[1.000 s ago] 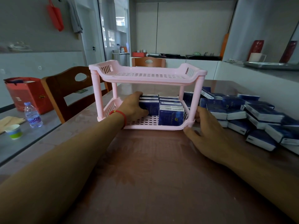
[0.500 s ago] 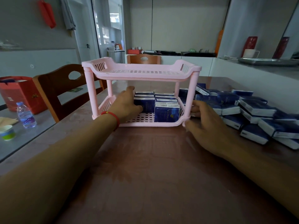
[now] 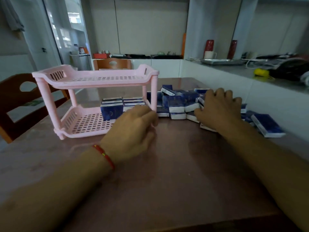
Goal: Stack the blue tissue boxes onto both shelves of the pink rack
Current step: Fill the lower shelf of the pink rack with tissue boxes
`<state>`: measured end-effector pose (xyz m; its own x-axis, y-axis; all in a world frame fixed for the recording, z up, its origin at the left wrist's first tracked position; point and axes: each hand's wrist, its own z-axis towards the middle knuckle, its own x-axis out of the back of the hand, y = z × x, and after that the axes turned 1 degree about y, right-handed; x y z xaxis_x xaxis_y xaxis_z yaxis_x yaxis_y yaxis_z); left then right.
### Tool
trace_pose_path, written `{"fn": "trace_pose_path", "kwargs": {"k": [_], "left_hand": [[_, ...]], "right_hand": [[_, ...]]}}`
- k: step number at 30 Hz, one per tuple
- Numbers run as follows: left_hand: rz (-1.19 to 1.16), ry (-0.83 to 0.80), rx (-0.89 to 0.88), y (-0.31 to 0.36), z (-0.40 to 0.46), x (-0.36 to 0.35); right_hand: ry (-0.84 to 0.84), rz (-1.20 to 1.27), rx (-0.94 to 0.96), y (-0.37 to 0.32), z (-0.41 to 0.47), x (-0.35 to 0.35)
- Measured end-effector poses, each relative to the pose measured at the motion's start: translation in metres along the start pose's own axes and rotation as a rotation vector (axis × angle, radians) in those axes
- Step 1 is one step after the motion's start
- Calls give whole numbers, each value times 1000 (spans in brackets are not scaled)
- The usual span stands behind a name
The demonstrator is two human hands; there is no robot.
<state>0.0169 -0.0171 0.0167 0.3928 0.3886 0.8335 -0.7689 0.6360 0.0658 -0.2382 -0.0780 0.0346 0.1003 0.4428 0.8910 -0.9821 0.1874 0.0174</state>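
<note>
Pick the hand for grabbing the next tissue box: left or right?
Right. The right hand already rests on the loose pile of boxes; the left hand sits at the pink rack front corner.

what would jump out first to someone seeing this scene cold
The pink rack stands at the table's left, its top shelf bare and a few blue boxes at the right of its lower shelf. A jumbled pile of blue boxes lies just right of it, with the right hand on it and the left hand before the rack.
</note>
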Motion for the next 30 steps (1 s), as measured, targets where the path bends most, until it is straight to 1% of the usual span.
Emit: {"fn": "trace_pose_path", "kwargs": {"k": [2, 5, 7, 11, 13, 14, 15, 17, 18, 19, 20, 21, 22, 23, 24, 26, 27, 28, 30], "left_hand": [[-19, -85, -134, 11, -1, -15], [-112, -113, -234, 20, -2, -30], [-198, -107, -236, 21, -1, -35], [-276, -99, -175, 16, -3, -39], [-312, -91, -128, 16, -3, -39], [-338, -81, -104, 17, -3, -39], [-370, -60, -80, 19, -1, -39], [-476, -10, 3, 25, 3, -37], [-543, -2, 62, 27, 6, -35], [-599, -5, 111, 29, 7, -34], [-626, -12, 139, 28, 7, -33], [-623, -18, 150, 27, 7, -33], [-610, -22, 152, 24, 5, -33], [-600, -26, 156, 22, 4, -33], [-599, -28, 165, 19, 3, -32], [-614, -30, 190, 13, 4, -32], [-627, -28, 198, 11, 5, -32], [-643, -23, 202, 9, 6, -32], [-652, -15, 198, 8, 7, -33]], "right_hand": [[-46, -22, -43, 15, -4, 5], [-100, -127, -29, 35, -24, -1], [-80, -150, 27, 44, -37, -10], [75, -15, 108, 49, -47, -5], [165, 124, 167, 42, -56, 7], [176, 232, 214, 37, -62, 14], [138, 369, 267, 31, -71, 22], [-66, 715, 361, 19, -85, 36], [-184, 887, 367, 13, -90, 38], [-278, 1036, 344, 10, -93, 38], [-338, 1138, 307, 10, -93, 35], [-361, 1172, 264, 12, -91, 31], [-346, 1148, 225, 16, -87, 28], [-278, 1067, 188, 25, -81, 25], [-160, 924, 149, 39, -72, 20], [89, 555, 27, 76, -53, 10], [147, 374, -39, 96, -45, 2], [137, 221, -110, 113, -39, -6], [21, 43, -244, 137, -35, -24]]}}
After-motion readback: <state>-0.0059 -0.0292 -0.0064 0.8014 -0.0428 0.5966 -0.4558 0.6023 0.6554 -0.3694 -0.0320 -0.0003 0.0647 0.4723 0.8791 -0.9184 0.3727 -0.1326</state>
